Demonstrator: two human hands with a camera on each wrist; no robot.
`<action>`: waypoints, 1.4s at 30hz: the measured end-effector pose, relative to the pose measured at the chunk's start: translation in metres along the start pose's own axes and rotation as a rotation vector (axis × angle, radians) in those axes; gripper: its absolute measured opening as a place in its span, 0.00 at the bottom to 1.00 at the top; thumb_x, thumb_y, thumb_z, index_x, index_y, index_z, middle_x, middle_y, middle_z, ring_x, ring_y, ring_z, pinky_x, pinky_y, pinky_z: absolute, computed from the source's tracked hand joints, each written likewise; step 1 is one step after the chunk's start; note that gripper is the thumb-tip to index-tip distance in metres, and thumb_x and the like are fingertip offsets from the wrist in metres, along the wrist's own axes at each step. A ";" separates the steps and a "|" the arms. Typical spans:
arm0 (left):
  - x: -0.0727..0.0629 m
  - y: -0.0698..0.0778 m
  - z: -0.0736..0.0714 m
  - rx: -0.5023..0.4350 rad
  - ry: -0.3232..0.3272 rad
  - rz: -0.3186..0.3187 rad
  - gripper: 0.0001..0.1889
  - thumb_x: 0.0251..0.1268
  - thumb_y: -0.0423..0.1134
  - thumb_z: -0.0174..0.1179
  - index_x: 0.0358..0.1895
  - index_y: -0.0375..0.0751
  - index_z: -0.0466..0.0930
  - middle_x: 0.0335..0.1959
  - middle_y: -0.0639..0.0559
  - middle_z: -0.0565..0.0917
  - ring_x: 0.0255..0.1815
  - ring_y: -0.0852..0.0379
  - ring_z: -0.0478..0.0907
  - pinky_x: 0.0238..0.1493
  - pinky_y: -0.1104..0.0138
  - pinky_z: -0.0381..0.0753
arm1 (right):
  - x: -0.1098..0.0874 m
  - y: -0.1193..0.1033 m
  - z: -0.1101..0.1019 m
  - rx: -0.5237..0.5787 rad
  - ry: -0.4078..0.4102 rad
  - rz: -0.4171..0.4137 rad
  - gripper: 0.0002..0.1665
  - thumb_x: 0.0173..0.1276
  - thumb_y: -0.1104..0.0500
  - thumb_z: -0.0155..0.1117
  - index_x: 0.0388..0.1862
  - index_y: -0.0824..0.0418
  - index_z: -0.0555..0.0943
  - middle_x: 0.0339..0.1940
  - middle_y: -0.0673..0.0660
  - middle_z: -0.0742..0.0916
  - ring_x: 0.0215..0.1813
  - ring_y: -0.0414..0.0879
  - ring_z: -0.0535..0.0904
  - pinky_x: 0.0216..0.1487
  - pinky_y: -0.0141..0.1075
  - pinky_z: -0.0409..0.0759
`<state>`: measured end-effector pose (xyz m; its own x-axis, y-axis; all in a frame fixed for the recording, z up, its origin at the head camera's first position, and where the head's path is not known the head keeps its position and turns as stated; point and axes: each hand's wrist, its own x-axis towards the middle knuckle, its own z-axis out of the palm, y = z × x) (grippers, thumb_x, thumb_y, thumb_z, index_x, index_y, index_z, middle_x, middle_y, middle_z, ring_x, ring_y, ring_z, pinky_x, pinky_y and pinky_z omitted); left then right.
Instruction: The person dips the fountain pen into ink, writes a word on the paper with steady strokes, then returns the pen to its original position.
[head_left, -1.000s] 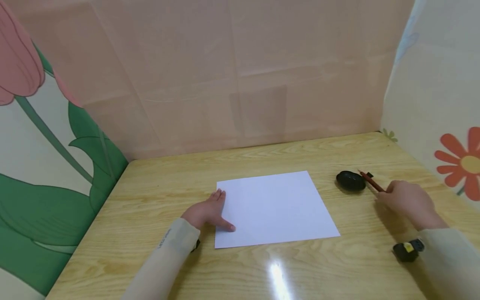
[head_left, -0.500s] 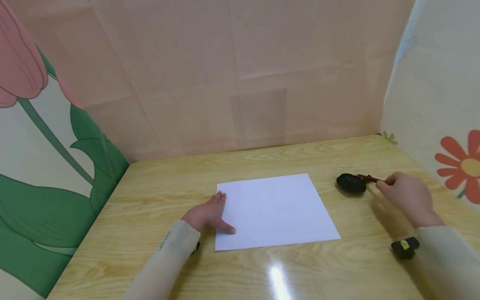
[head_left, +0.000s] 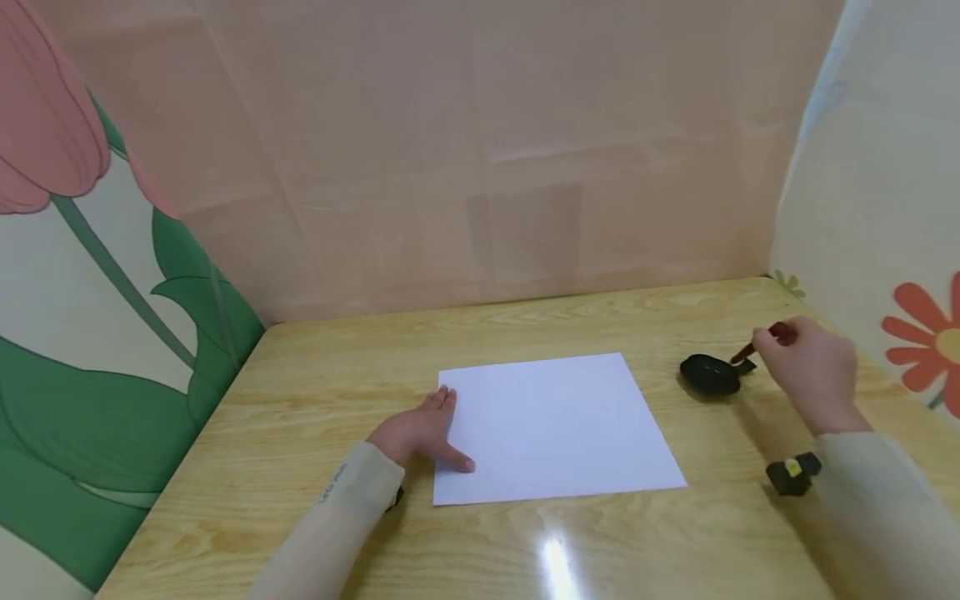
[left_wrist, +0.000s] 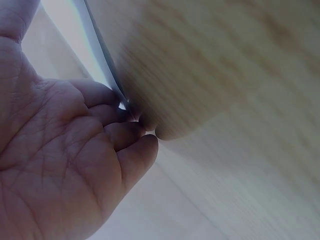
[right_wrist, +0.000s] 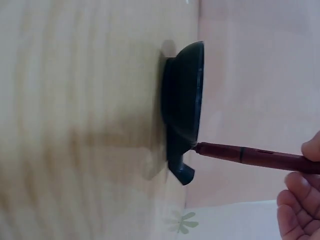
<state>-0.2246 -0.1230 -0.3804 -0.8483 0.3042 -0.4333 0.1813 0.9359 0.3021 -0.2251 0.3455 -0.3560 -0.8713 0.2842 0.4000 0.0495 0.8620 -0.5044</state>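
A white sheet of paper (head_left: 555, 425) lies on the table. My left hand (head_left: 420, 429) rests over its left edge, thumb and fingers spread. In the left wrist view, the left fingers (left_wrist: 137, 155) meet the table beside the paper edge. On the right, my right hand (head_left: 813, 371) pinches a dark red pen (right_wrist: 225, 151). The pen slants down, its tip at the near end of a black, rounded oval holder-like thing (head_left: 708, 375), where a short angled stub (right_wrist: 181, 172) sticks out. Whether the tip touches it, I cannot tell.
The wood-patterned table (head_left: 322, 358) runs back to a pinkish covered wall (head_left: 390, 167). Flower-printed panels stand at the left (head_left: 172, 258) and right (head_left: 885, 167). A black device (head_left: 791, 473) sits under the right wrist.
My right hand has risen and turned, so the pen stands steeper. Its tip has shifted from above the black oval to beside its stub. The left hand stays on the paper.
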 end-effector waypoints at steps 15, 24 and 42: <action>0.002 -0.001 0.000 0.013 0.003 0.004 0.61 0.41 0.62 0.69 0.74 0.38 0.41 0.75 0.44 0.40 0.75 0.48 0.38 0.72 0.56 0.46 | 0.001 -0.015 -0.007 0.026 0.089 -0.045 0.23 0.64 0.50 0.54 0.36 0.73 0.78 0.34 0.73 0.83 0.34 0.64 0.77 0.33 0.43 0.62; 0.002 -0.001 0.000 0.004 0.002 0.016 0.61 0.42 0.62 0.69 0.73 0.36 0.41 0.75 0.43 0.41 0.75 0.47 0.38 0.72 0.56 0.46 | -0.004 -0.017 -0.002 -0.012 0.043 -0.044 0.23 0.63 0.48 0.56 0.32 0.69 0.79 0.30 0.70 0.84 0.28 0.57 0.76 0.26 0.38 0.63; 0.002 0.000 0.000 0.011 -0.008 -0.004 0.61 0.42 0.62 0.69 0.74 0.38 0.40 0.76 0.45 0.40 0.75 0.48 0.37 0.72 0.55 0.46 | -0.005 -0.018 0.006 -0.035 0.017 -0.094 0.21 0.62 0.48 0.58 0.32 0.68 0.77 0.29 0.68 0.84 0.26 0.56 0.74 0.25 0.38 0.62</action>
<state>-0.2266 -0.1222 -0.3816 -0.8449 0.3017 -0.4418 0.1834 0.9391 0.2907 -0.2247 0.3260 -0.3531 -0.8643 0.2082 0.4578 -0.0147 0.8994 -0.4368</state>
